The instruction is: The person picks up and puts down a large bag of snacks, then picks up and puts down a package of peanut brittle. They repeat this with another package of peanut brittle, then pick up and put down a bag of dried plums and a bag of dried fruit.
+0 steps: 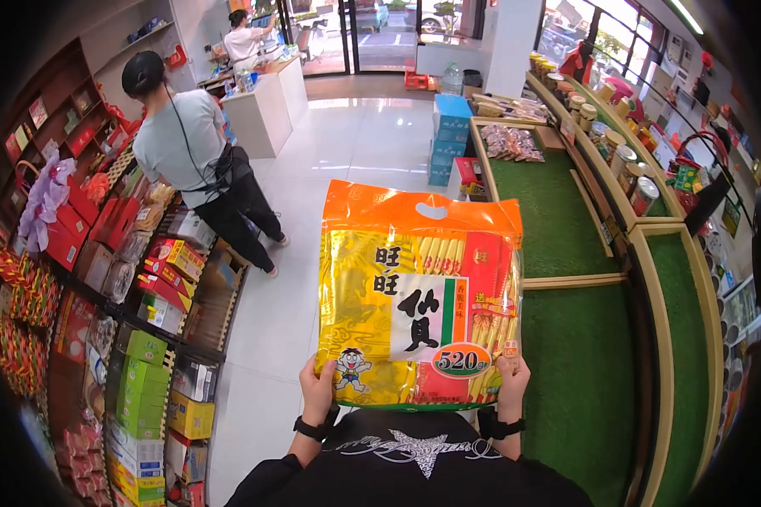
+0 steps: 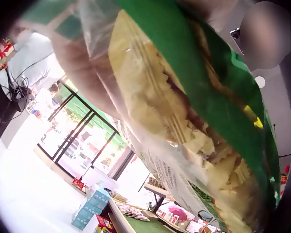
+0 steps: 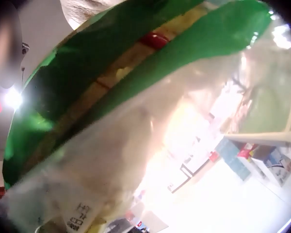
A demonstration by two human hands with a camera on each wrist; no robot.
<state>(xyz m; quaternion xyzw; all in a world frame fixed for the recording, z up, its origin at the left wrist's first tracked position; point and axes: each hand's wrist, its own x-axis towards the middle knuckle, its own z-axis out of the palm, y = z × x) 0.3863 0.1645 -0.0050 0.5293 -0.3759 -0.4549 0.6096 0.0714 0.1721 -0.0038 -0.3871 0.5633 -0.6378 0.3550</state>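
Clearly, the pale tiled floor [image 1: 355, 152] is running up the middle of the frame, and with the broad bag hiding much of the near walkway, a foot could be landing unseen. A green-lined display stand [image 1: 583, 363] is filling the right side, so a careless turn rightward might be scraping the bag along its wooden crossbar [image 1: 575, 280]. Boxed goods [image 1: 142, 393] are crowding the lower left, where a wide swing could be sending cartons toppling. At upper left a person [image 1: 196, 148] is standing beside the goods, and one backward step might be narrowing the aisle. The large snack bag [image 1: 418, 296] is taking the centre, its orange top band [image 1: 372, 203] pointing up the frame with nothing supporting it. Left grip [image 1: 316, 394] and right grip [image 1: 513, 384] are pinching its lower sides, thumbs in front, fingers mostly hiding behind. Because both are holding so low, the top could be flopping away; slick film might be slipping from the thumbs, or too hard a squeeze could be cracking the contents.
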